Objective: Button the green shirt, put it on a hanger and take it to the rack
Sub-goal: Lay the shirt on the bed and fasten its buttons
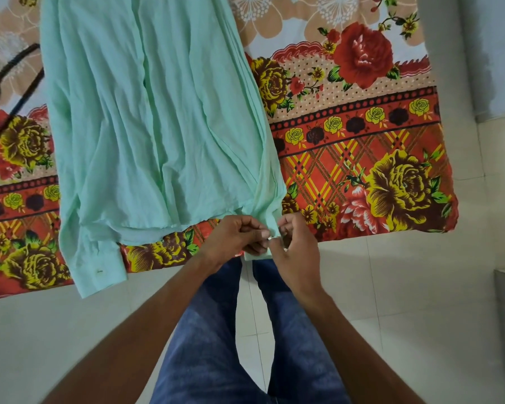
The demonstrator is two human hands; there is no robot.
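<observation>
Bed (362, 147) with a floral sheet carries the green shirt (146, 118), spread flat, hem toward the near edge; a dark hanger (27, 93) lies beside it. Left hand (239, 234) and right hand (298, 249) both pinch one sleeve cuff (267, 220) at that edge.

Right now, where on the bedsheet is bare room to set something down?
Widest bare floral bedsheet: between the green shirt and the bed's right edge. Left of it, a dark hanger fills the strip. Crowded: left hand and right hand pinch the sleeve cuff.

Home bedroom, floral bedsheet (362, 118) (tiled floor (420, 287))
</observation>
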